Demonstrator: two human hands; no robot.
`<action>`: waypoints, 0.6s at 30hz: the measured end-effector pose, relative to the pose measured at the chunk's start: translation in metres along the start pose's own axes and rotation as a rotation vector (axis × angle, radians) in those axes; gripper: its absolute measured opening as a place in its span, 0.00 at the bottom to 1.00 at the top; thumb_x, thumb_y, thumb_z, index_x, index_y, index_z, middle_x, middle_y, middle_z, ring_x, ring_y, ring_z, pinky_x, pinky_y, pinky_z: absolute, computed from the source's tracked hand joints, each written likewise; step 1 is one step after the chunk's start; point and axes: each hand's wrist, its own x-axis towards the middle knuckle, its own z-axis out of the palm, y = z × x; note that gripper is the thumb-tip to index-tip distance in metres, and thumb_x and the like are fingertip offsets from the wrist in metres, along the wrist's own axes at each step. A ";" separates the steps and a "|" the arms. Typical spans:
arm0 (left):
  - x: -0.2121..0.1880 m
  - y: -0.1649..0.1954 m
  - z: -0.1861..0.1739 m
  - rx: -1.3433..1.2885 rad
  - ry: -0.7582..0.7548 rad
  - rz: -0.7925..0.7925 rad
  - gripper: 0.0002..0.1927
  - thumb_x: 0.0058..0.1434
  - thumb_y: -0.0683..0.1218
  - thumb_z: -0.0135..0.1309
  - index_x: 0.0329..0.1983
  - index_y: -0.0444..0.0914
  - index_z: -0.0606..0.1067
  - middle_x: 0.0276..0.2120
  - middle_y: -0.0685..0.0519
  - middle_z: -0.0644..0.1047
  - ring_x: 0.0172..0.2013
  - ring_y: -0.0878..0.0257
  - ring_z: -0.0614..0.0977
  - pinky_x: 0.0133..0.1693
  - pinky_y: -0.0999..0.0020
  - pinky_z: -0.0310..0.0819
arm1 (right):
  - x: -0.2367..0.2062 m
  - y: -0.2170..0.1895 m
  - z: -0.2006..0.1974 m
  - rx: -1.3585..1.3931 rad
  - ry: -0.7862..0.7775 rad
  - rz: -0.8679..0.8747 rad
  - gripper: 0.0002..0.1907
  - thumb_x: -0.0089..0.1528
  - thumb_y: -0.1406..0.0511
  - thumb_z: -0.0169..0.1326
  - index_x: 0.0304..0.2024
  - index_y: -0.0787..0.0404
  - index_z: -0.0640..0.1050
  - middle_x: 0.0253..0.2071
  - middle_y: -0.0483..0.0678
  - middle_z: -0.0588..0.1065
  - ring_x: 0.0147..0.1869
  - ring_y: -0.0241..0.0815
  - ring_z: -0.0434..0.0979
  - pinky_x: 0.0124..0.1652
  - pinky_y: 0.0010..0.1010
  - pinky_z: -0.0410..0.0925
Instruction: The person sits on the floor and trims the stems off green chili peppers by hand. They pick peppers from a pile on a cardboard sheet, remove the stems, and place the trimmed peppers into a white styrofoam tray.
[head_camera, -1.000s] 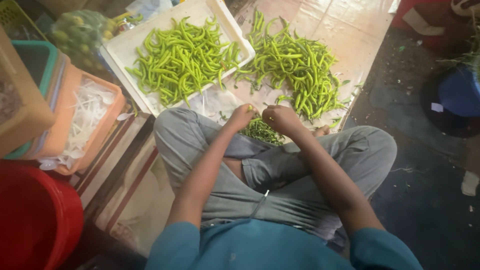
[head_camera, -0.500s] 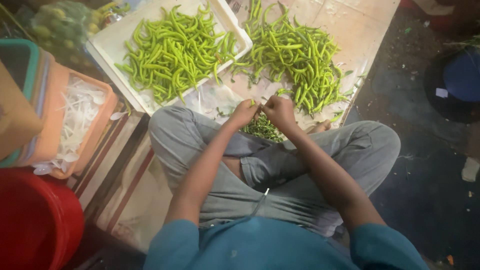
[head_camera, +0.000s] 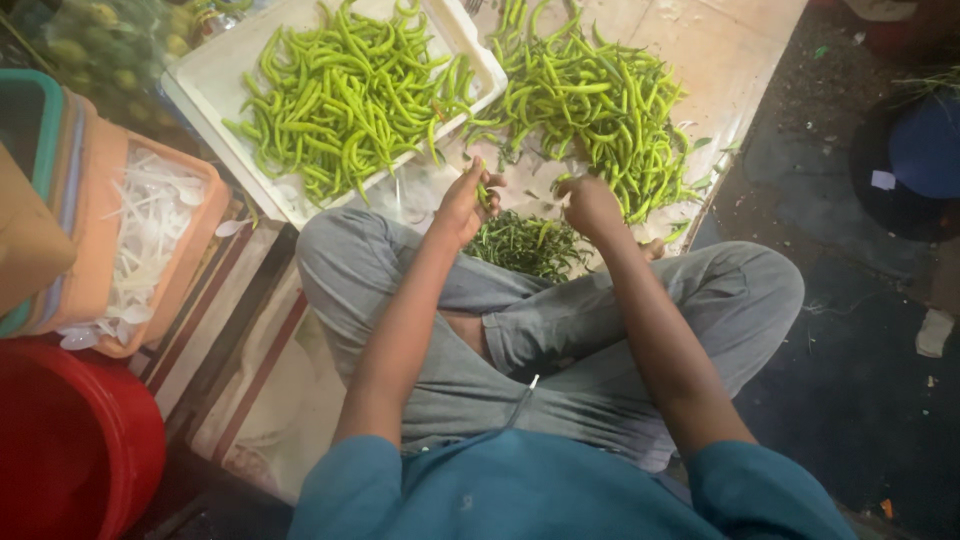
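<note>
Floor mat w/ loose chilies (head_camera: 600, 110), white tray (head_camera: 200, 85) full of chilies, left hand (head_camera: 465, 200) pinching chili (head_camera: 483, 192), right hand (head_camera: 590, 205) fisted.

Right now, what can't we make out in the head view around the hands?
- Right hand: knuckles face the camera, so whatever it grips is hidden.
- Left hand: pinches a green chili, mostly covered by fingers.
- Pile of stems: near edge hidden behind the knees.
- White tray: far end cut off by the top edge.
</note>
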 end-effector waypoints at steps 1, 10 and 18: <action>-0.003 0.002 0.002 -0.020 -0.008 -0.004 0.18 0.67 0.59 0.49 0.31 0.43 0.67 0.29 0.50 0.79 0.23 0.62 0.78 0.26 0.66 0.74 | -0.002 -0.001 0.003 -0.037 -0.105 -0.046 0.13 0.50 0.70 0.59 0.37 0.55 0.84 0.40 0.56 0.79 0.51 0.60 0.76 0.48 0.47 0.71; 0.001 -0.026 0.004 0.704 0.028 0.176 0.21 0.70 0.58 0.51 0.27 0.40 0.74 0.18 0.57 0.72 0.17 0.68 0.71 0.20 0.70 0.64 | -0.007 -0.026 -0.027 0.206 -0.286 -0.197 0.09 0.58 0.63 0.59 0.39 0.58 0.84 0.36 0.52 0.82 0.39 0.52 0.82 0.42 0.41 0.73; -0.016 -0.014 0.010 0.967 -0.264 -0.104 0.21 0.70 0.58 0.51 0.44 0.37 0.81 0.26 0.54 0.82 0.16 0.73 0.69 0.19 0.75 0.61 | -0.017 -0.060 -0.060 0.318 -0.250 -0.208 0.11 0.59 0.63 0.58 0.41 0.59 0.84 0.35 0.53 0.82 0.36 0.48 0.83 0.38 0.37 0.73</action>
